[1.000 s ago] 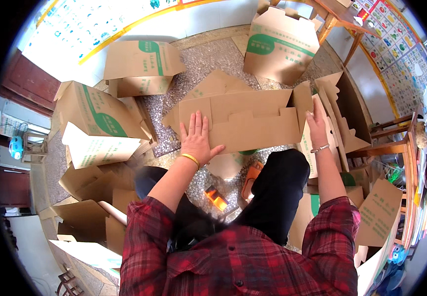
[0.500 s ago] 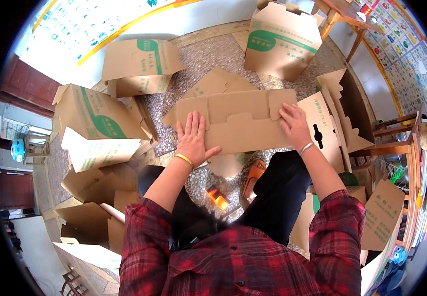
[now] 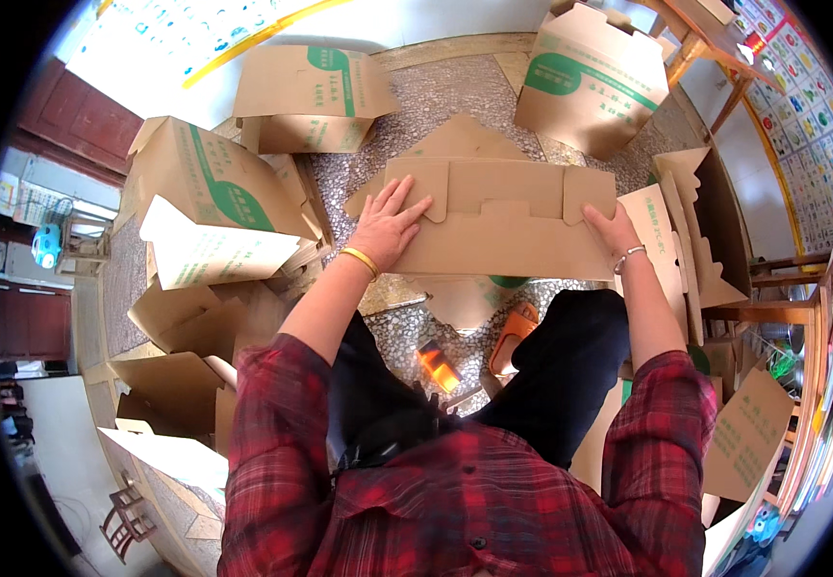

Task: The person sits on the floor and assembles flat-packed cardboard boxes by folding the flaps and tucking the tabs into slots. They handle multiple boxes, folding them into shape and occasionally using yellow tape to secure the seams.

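Head view, centre: left hand (image 3: 388, 233) spread on brown carton (image 3: 503, 248), right hand (image 3: 618, 233) curled at its end, grip unclear; likely light, stiffish, best held both ends

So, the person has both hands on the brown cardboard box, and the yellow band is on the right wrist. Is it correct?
Not quite: the head view shows the yellow band on the left wrist; the right wrist wears a silvery bracelet. Both hands, left and right, are indeed on the brown cardboard box.
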The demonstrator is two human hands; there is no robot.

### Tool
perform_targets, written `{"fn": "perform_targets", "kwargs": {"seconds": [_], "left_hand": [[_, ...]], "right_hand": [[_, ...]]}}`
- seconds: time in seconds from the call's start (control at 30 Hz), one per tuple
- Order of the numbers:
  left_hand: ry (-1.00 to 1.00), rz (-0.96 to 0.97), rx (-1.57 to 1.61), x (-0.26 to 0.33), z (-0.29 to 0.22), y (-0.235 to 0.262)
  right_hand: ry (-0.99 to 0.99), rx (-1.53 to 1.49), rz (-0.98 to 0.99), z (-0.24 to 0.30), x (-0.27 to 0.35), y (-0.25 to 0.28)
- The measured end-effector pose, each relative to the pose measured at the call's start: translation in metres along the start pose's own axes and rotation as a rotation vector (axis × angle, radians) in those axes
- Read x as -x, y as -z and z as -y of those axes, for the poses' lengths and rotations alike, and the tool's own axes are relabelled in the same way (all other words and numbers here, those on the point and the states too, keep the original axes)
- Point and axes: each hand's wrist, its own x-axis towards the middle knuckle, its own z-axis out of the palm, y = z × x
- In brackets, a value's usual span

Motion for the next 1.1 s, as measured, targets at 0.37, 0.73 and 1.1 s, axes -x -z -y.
{"fn": "perform_targets", "kwargs": {"seconds": [0.37,0.73,1.1], "left_hand": [[0.437,-0.273,0.837,0.032,0.006,-0.031],[0.678,-0.278,0.994,0.122,0.019,0.003],[0.715,-0.224,0.803,0.097,-0.008,0.005]], "right_hand": [[-0.009,0.174,-0.124,0.011,0.033,-0.019],[0.215,0.355,-0.047,0.014,0.096,-0.087],[0.057,0.344,-0.064,-0.019,0.095,-0.059]]}}
